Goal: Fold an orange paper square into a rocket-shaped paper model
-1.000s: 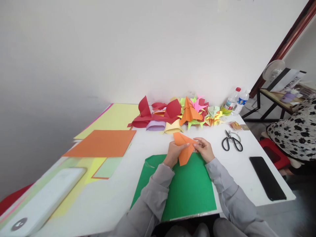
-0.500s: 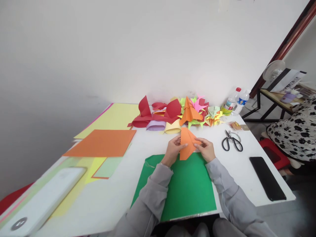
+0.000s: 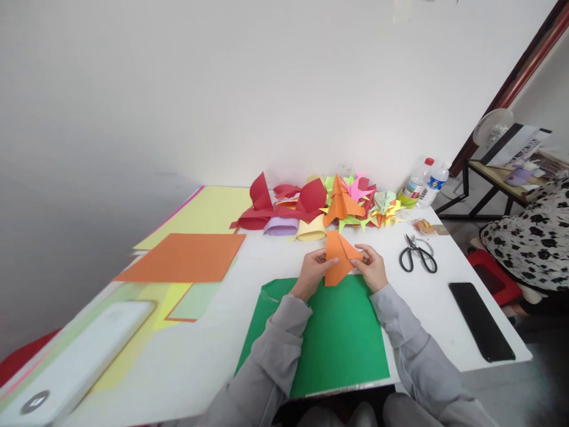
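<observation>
Over the white worktop (image 3: 438,320), a folded orange paper wedge (image 3: 336,245) points rightward, its straight edge pinched in the fingers of the left hand (image 3: 311,271) and its tip in those of the right hand (image 3: 373,271).

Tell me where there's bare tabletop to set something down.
White tabletop lies bare between the orange paper sheet and green rectangular board, and between the grey right sleeve and flat black object. Crowded: the wall side, with colourful folded paper shapes, and the board's far edge, where left hand and right hand hold folded orange paper.
</observation>
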`<state>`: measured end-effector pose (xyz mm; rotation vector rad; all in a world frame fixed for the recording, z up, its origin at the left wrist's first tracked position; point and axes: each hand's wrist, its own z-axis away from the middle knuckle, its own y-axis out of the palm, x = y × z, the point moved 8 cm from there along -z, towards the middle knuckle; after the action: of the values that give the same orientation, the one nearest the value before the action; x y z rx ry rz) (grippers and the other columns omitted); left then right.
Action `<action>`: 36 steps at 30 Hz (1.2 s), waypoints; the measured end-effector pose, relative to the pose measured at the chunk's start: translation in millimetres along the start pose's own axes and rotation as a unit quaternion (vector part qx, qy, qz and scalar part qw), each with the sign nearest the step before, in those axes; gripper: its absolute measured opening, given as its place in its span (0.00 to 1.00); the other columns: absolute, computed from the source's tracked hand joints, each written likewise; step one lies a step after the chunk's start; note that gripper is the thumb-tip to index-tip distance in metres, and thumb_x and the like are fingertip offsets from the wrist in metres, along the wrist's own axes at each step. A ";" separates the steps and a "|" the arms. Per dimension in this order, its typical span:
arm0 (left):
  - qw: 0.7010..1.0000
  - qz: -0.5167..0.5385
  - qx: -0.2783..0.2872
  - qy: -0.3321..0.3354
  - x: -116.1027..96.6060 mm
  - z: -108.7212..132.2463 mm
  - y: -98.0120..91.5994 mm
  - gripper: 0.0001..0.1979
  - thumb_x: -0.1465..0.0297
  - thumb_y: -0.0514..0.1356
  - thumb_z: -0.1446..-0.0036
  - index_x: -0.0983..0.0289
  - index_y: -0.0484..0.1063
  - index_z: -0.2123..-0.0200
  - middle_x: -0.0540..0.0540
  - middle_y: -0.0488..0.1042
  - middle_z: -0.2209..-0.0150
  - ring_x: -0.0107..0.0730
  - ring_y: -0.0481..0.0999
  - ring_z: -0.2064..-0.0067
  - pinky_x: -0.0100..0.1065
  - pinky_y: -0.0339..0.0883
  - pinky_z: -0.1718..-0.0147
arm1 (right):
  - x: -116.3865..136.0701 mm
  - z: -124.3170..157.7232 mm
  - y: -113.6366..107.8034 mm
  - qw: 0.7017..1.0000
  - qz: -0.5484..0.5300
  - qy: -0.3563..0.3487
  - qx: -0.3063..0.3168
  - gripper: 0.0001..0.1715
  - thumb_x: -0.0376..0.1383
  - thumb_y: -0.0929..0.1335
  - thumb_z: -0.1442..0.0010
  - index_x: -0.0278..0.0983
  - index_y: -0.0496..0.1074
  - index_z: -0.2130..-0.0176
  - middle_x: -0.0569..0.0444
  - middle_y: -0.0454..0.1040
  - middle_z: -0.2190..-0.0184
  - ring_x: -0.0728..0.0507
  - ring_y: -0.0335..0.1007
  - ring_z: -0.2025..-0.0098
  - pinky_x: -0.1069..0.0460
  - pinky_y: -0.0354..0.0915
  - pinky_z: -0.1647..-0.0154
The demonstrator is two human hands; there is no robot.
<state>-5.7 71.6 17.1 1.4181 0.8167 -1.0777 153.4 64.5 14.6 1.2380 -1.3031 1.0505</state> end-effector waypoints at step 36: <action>0.997 0.053 -0.033 -0.047 11.6 -9.5 -15.3 0.16 0.68 0.68 0.64 0.68 0.79 0.68 0.57 0.80 0.71 0.38 0.78 0.69 0.35 0.70 0.69 | -17.3 -1.1 -0.2 0.983 -0.144 0.113 -0.003 0.19 0.38 0.75 0.64 0.36 0.78 0.67 0.56 0.76 0.82 0.47 0.68 0.83 0.51 0.67 0.80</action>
<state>-14.4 82.1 0.5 1.3290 0.6963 -1.0198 153.0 67.5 -2.4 1.2215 -0.9223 0.9452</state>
